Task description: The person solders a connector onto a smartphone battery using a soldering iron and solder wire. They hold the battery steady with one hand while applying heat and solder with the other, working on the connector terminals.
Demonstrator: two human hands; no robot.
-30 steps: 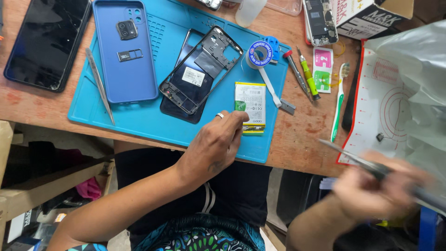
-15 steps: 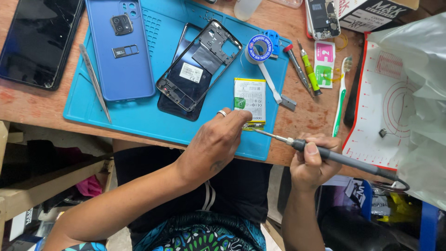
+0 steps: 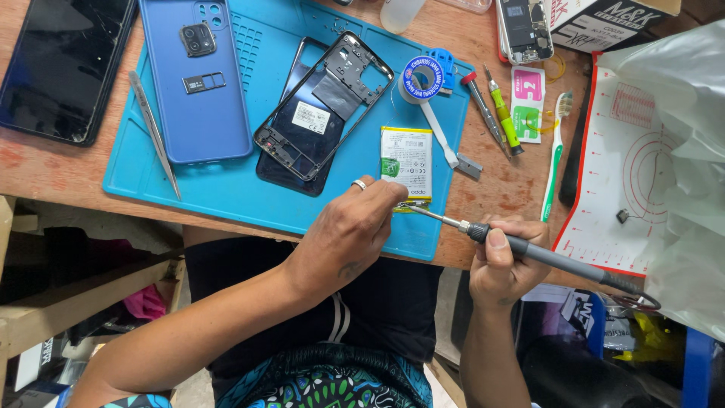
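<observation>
Two bare hands meet at the near edge of a teal rubber work mat (image 3: 226,189); far left lies a black cracked phone screen (image 3: 64,64), then a blue plastic phone back cover (image 3: 198,98), thin steel tweezers (image 3: 155,136) and a black open phone frame (image 3: 321,106). Just right of these, the left hand (image 3: 351,234), ring on one finger, pinches down with closed fingers on the near end of a flat white phone battery (image 3: 408,160). Farther right, the right hand (image 3: 502,264) is wrapped tightly around a dark-handled soldering iron (image 3: 559,261), whose metal tip touches the battery's near edge beside the left fingertips.
</observation>
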